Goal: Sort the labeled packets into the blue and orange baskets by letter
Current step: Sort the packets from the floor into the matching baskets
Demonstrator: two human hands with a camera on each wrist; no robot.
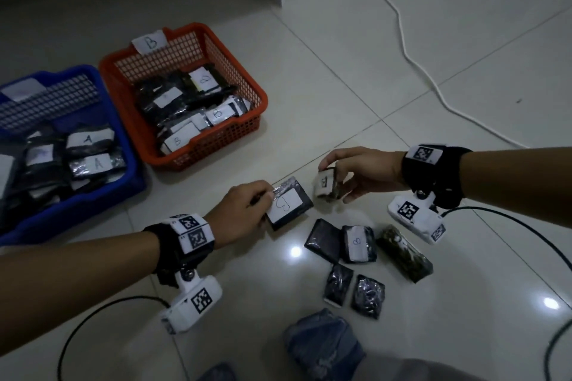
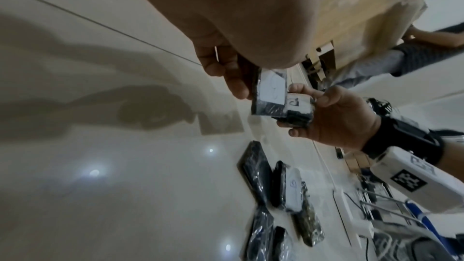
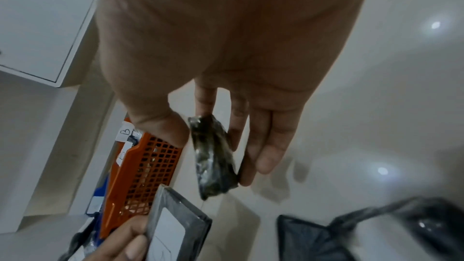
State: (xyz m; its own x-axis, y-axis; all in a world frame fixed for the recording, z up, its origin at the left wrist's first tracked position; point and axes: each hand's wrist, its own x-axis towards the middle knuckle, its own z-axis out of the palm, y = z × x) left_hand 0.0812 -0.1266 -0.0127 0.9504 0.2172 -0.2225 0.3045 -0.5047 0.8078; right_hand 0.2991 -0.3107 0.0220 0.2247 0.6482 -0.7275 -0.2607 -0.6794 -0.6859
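Though partly hand-hidden, two gripped packets.

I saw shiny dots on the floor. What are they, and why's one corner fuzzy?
Head view: the bright dots are lamp glare on the glossy floor. Left wrist view: soft hand shadows. Right wrist view: the dark packets at the bottom right are blurred.

Dim overhead light throws glare spots on the glossy floor; wrist views are blurred, edges warped.

Black B-labelled packets aloft near orange basket, blue basket
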